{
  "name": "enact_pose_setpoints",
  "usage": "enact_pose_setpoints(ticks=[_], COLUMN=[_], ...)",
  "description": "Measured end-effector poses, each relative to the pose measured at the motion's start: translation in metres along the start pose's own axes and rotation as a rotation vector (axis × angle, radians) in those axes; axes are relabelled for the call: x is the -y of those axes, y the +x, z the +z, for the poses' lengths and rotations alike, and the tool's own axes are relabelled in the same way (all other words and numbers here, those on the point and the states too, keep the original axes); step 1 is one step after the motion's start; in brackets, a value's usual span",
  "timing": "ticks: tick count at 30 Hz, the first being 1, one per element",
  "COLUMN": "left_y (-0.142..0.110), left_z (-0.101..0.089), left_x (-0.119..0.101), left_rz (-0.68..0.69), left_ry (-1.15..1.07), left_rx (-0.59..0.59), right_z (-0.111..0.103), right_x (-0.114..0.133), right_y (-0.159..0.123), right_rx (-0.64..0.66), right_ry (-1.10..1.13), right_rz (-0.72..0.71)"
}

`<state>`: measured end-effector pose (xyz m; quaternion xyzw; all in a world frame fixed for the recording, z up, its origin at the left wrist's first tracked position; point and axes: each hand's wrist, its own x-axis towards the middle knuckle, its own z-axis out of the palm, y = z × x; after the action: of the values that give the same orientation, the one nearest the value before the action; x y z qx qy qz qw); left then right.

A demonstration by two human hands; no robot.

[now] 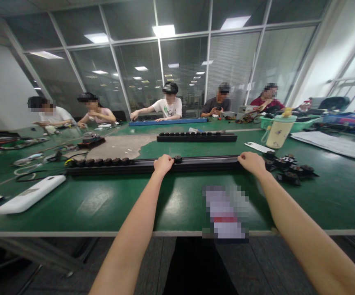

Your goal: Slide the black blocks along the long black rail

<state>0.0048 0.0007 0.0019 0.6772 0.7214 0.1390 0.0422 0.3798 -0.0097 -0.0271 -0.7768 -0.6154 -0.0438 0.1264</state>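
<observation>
A long black rail (140, 167) lies across the green table in front of me. Several black round-topped modules (103, 162) sit in a row along its left part. My left hand (163, 164) is closed on the rail near its middle, just left of a single black module (177, 159); whether its fingertips touch that module I cannot tell. At the rail's right end, my right hand (253, 163) is closed on it, with the fingertips partly hidden. Loose black modules (292, 170) lie in a heap to the right of that hand.
Beyond lies a second black rail (197, 138) with modules on it. A phone (226, 213) lies by the front edge, a white power bank-like object (31, 195) at left. A cup (280, 130) and white phone (259, 147) stand right. Several people sit opposite.
</observation>
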Motion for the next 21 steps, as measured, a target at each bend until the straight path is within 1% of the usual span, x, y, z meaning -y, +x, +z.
enact_pose_setpoints(ticks=[6, 13, 21], left_y=[-0.0033, -0.0069, -0.0069], left_z=[-0.0004, -0.0013, 0.0008], left_x=[-0.0005, -0.0026, -0.0032], left_rz=[0.027, 0.014, 0.020], left_ry=[-0.011, -0.037, -0.019], left_rx=[-0.019, -0.035, -0.039], right_z=[0.0003, 0.0007, 0.0014], right_x=[-0.0003, -0.0006, -0.0006], right_y=[0.0010, 0.0010, 0.0001], right_rx=[0.006, 0.004, -0.001], right_ry=[0.009, 0.013, 0.007], right_rz=[0.003, 0.004, -0.005])
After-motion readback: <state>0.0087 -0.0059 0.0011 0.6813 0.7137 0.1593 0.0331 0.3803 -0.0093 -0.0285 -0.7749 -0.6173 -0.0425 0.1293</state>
